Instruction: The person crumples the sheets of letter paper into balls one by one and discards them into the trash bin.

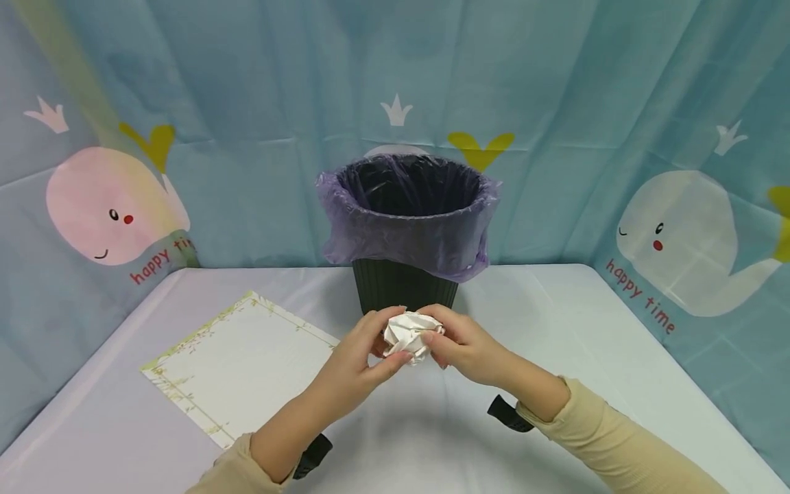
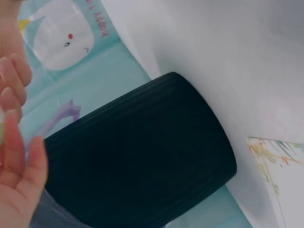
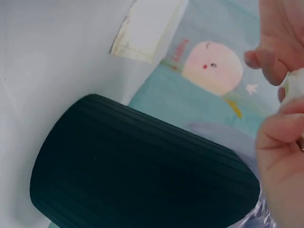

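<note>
A crumpled ball of white paper (image 1: 410,333) is held between both hands in the head view, above the table and in front of the bin. My left hand (image 1: 358,357) grips its left side with curled fingers and thumb. From the right, my right hand (image 1: 472,346) grips it too, the thumb lying across its front. Part of the ball is hidden behind the fingers. In the right wrist view only a bit of the paper ball (image 3: 295,88) shows at the edge. Left of the hands, a flat sheet of paper (image 1: 247,374) with a floral border lies on the table.
A dark ribbed trash bin (image 1: 401,285) stands at the back middle of the white table (image 1: 531,309). A purple plastic bag (image 1: 401,237) lines it and folds over its rim. Behind hangs a blue curtain (image 1: 259,82) with printed whales. Black straps (image 1: 509,414) sit by the wrists.
</note>
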A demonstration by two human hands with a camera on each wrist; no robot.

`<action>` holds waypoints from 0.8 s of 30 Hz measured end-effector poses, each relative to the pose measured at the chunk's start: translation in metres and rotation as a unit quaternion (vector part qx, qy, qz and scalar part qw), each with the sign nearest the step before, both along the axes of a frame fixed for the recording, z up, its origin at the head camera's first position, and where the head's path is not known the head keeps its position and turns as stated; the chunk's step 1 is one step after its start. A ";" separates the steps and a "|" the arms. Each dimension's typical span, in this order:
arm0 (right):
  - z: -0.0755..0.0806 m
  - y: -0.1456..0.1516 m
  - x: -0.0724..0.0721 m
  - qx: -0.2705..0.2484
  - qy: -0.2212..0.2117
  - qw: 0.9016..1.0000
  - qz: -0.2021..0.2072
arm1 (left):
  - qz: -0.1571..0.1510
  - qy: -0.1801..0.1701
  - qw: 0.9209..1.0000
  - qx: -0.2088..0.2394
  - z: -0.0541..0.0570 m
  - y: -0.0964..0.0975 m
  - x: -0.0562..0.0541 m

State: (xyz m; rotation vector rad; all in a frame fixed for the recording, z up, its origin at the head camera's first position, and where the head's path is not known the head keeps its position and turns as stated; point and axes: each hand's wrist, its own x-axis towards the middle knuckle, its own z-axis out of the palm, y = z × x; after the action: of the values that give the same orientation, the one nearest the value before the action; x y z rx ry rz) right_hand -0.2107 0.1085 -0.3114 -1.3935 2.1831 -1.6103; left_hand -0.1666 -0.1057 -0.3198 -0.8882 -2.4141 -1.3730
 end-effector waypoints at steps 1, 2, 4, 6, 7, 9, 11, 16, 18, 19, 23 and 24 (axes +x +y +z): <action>0.001 0.001 0.000 0.009 0.000 1.000 0.011 | -0.002 0.006 1.000 0.010 -0.001 0.001 0.000; 0.002 0.001 0.001 0.019 0.004 1.000 0.021 | -0.005 0.007 1.000 0.020 -0.002 0.001 -0.001; 0.004 0.001 0.002 0.040 0.012 0.999 0.029 | -0.008 0.003 0.999 0.040 -0.004 0.001 -0.002; 0.004 0.001 0.002 0.053 0.025 0.998 0.029 | -0.017 -0.008 0.998 0.065 -0.005 0.001 -0.002; 0.004 0.000 0.002 0.056 0.038 0.997 0.025 | -0.023 -0.012 0.997 0.077 -0.006 0.002 -0.003; 0.001 -0.002 0.001 0.048 0.070 0.996 0.009 | -0.033 -0.016 0.994 0.099 -0.008 0.004 -0.003; -0.003 -0.006 0.000 0.021 0.096 0.995 -0.007 | -0.042 -0.021 0.992 0.120 -0.009 0.007 -0.004; -0.017 -0.019 0.000 -0.088 0.098 0.991 -0.027 | -0.051 -0.026 0.982 0.178 -0.013 0.011 -0.006; -0.023 -0.026 0.002 -0.132 0.080 0.987 -0.036 | -0.071 -0.037 0.970 0.232 -0.014 0.013 -0.008; -0.026 -0.030 0.003 -0.152 0.075 0.985 -0.040 | -0.082 -0.041 0.961 0.259 -0.016 0.014 -0.008; -0.034 -0.039 0.007 -0.188 0.039 0.979 -0.062 | -0.088 -0.047 0.941 0.323 -0.019 0.019 -0.008; -0.034 -0.039 0.007 -0.188 0.023 0.980 -0.063 | -0.078 -0.046 0.943 0.321 -0.019 0.020 -0.008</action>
State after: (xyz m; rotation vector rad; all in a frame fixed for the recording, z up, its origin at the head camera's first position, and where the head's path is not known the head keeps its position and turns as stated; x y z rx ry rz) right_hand -0.2038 0.0693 -0.3453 -1.4111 2.1078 -2.1473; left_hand -0.1749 -0.0861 -0.3391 -0.8492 -1.7643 -2.1158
